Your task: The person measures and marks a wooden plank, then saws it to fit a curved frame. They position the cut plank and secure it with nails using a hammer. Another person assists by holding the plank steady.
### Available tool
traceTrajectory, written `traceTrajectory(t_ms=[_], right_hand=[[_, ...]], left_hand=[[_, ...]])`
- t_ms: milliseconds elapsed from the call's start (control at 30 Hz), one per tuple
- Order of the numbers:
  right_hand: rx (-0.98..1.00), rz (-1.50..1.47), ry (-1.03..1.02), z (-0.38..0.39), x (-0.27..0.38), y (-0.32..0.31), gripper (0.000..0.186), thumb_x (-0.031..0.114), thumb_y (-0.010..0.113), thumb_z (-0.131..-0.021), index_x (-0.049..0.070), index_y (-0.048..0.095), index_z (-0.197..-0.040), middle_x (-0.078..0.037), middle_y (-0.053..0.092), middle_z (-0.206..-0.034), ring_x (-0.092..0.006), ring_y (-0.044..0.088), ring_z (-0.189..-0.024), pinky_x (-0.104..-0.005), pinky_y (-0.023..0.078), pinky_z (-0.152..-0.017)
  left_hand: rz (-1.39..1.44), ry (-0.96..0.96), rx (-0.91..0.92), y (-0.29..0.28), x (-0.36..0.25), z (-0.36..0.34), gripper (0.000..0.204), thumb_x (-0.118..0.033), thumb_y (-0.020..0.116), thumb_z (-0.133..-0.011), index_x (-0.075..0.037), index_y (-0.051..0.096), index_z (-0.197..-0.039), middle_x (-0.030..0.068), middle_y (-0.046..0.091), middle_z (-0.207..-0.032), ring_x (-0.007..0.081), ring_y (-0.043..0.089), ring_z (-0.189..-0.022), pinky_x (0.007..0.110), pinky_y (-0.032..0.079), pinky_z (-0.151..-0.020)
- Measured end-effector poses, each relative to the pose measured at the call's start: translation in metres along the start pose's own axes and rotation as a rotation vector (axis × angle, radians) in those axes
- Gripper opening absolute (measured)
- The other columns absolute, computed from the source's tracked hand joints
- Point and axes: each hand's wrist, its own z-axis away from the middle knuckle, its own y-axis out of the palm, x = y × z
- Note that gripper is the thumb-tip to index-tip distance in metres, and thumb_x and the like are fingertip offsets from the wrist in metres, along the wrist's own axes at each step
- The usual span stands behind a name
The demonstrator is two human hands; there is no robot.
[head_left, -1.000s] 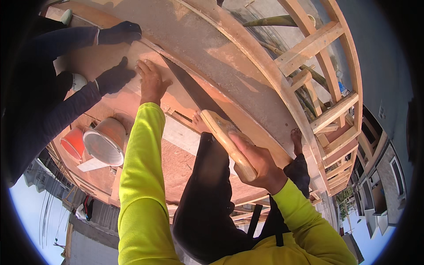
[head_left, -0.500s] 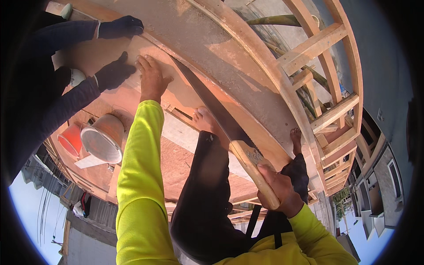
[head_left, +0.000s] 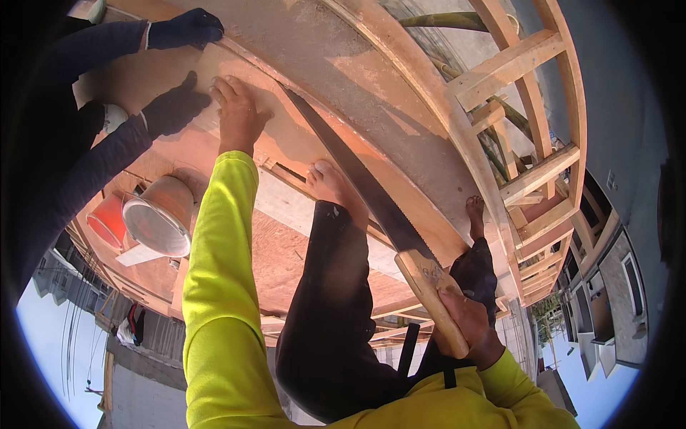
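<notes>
My right hand (head_left: 468, 322) is wrapped round the wooden handle of a handsaw (head_left: 357, 175). Its dark toothed blade runs up and left along the edge of a plywood sheet (head_left: 282, 136), the tip lying at the cut line. Flat on the sheet, with fingers stretched out, rests my left hand (head_left: 239, 114). My bare left foot (head_left: 329, 182) stands on the sheet beside the blade. Across from me, a co-worker's dark-gloved hands (head_left: 175, 107) touch the same sheet at the left, one of them at its far edge.
Two buckets, one orange-red (head_left: 107, 222) and one whitish inside (head_left: 161, 218), lie at the left. A timber frame with crosspieces (head_left: 511, 64) rises at the right. My other bare foot (head_left: 475, 214) is on a lower dusty board (head_left: 400, 93).
The saw handle has come back toward me, down and slightly right, with my right hand still round it. My left hand stays on the sheet; the whole view has shifted slightly.
</notes>
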Motion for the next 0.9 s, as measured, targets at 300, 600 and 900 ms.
traceTrajectory(t_ms=[300,600,900], right_hand=[[-0.199,-0.298,-0.156,-0.175,-0.018,0.042,0.065,0.008,0.066,-0.086,0.006,0.047,-0.148,-0.025,0.063,-0.132,-0.0421,0.062,-0.119,-0.0468,0.052,-0.1],[-0.194,-0.142,-0.238,-0.141,-0.047,0.037,0.073,0.007,0.071,-0.082,0.007,0.044,-0.151,-0.021,0.069,-0.121,-0.0379,0.071,-0.099,-0.0423,0.059,-0.088],[-0.105,-0.046,-0.11,0.01,-0.018,0.007,0.073,0.006,0.073,-0.081,0.001,0.046,-0.148,-0.022,0.07,-0.114,-0.0339,0.072,-0.098,-0.0468,0.058,-0.083]], left_hand=[[-0.061,0.022,-0.026,0.013,0.0,-0.005,0.115,-0.025,0.093,-0.07,0.016,0.021,-0.149,0.0436,0.015,-0.155,0.0585,0.022,-0.146,0.053,0.051,-0.106],[-0.094,0.006,-0.002,0.01,-0.017,-0.01,0.113,-0.026,0.092,-0.07,0.017,0.022,-0.148,0.0425,0.018,-0.155,0.0586,0.022,-0.146,0.055,0.048,-0.109],[0.055,-0.182,-0.095,0.034,-0.071,0.053,0.126,-0.037,0.095,-0.065,0.014,0.019,-0.152,0.0417,0.016,-0.157,0.0571,0.021,-0.147,0.057,0.047,-0.108]])
